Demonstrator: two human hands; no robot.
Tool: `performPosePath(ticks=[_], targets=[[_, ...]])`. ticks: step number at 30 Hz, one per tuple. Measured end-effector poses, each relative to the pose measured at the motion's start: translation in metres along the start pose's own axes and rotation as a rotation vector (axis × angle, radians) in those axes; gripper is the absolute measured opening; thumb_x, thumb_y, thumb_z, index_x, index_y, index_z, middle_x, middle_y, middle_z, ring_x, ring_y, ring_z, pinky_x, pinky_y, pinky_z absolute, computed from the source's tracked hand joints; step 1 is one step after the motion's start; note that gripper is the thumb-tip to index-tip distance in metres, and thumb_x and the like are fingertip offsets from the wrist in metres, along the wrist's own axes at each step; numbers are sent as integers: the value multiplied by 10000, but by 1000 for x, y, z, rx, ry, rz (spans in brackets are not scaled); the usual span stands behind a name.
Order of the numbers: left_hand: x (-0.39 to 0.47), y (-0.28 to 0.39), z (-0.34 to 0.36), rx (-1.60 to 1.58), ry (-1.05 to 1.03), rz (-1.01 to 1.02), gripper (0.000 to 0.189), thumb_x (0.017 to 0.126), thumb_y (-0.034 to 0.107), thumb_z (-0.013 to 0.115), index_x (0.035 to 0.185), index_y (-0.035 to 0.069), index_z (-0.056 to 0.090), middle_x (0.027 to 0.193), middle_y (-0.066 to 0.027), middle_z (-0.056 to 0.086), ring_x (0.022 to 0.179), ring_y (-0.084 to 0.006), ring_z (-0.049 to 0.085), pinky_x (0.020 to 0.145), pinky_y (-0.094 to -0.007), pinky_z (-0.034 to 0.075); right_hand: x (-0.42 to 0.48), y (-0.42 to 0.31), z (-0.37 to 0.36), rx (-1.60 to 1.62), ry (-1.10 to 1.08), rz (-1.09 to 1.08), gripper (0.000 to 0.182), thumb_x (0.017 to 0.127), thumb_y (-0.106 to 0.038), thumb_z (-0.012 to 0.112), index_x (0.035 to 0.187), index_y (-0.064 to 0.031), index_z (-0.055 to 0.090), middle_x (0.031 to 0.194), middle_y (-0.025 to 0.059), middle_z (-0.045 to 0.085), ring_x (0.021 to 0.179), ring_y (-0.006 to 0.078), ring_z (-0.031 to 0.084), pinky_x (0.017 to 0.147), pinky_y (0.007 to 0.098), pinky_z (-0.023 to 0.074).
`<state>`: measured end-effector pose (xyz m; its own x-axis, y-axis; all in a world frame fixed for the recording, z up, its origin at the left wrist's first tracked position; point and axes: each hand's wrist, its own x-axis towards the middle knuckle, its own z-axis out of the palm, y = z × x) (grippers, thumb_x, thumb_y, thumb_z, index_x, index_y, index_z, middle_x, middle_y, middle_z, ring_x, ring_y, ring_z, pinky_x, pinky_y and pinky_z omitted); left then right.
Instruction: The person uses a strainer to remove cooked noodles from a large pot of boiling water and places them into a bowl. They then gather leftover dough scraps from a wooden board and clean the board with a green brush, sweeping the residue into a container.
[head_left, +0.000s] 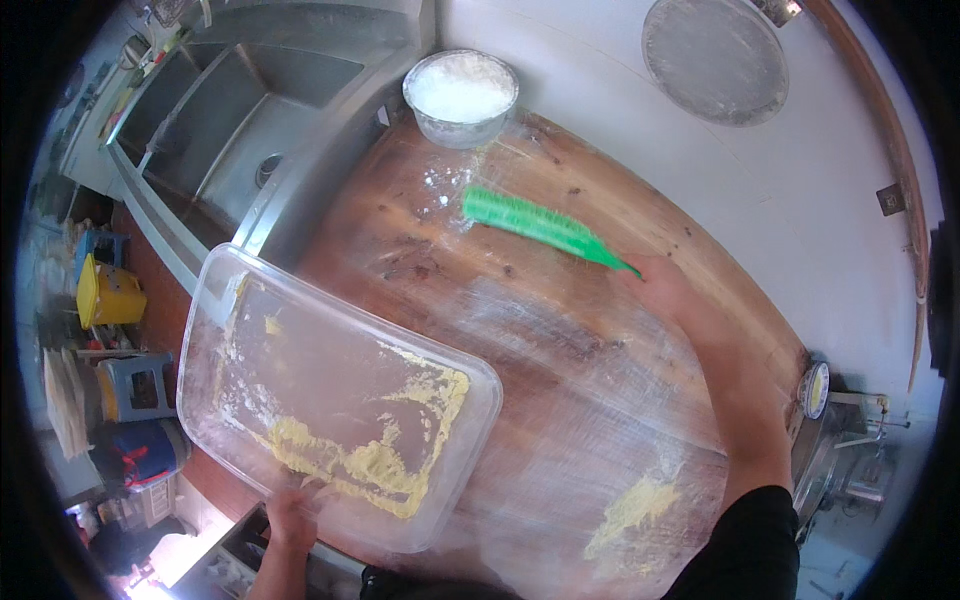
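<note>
My right hand (658, 285) grips the handle of a green bench brush (532, 221) over the wooden worktop (517, 270). The brush head points to the far left, close to a few white flour clumps (444, 196). At the near edge of a clear plastic tub (341, 382), my left hand (292, 514) is shut on the rim. Yellow flour (375, 463) and some white powder lie in the tub, mostly along its near and right sides. A patch of yellow flour (634, 517) is spread on the worktop at the near right.
A bowl of white flour (461, 94) stands at the far end, against the wall. Left of the worktop is a stainless steel sink (247, 142). A small round container (813, 390) sits at the right edge. Stools (139, 386) and a yellow bin (110, 292) stand on the floor at left.
</note>
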<state>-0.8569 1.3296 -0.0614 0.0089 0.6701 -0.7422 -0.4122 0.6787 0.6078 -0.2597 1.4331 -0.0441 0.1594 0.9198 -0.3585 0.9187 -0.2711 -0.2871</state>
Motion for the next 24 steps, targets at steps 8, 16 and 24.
performPosePath(ticks=[8, 16, 24], targets=[[5, -4, -21, 0, 172, -84, 520, 739, 114, 471, 1251, 58, 396, 1110, -122, 498, 964, -337, 549, 774, -487, 490, 136, -67, 32, 45, 11, 19, 340, 918, -304, 453, 1154, -93, 578, 1038, 193, 621, 977, 367, 579, 846, 462, 447], [22, -21, -34, -1, 100, -123, 376, 798, 105, 475, 1172, 90, 438, 986, -103, 515, 848, -280, 563, 658, -359, 500, 39, -42, 40, 58, -365, -251, 301, 871, -249, 524, 1148, -154, 595, 1020, 168, 630, 935, 347, 592, 819, 436, 464], [43, -21, -107, 129, 72, -199, 265, 747, 74, 495, 1008, 33, 513, 949, -81, 523, 901, -266, 544, 803, -366, 460, 11, 56, 14, 41, 87, 401, 433, 905, -431, 438, 1123, -100, 614, 966, 181, 642, 906, 358, 609, 801, 458, 459]])
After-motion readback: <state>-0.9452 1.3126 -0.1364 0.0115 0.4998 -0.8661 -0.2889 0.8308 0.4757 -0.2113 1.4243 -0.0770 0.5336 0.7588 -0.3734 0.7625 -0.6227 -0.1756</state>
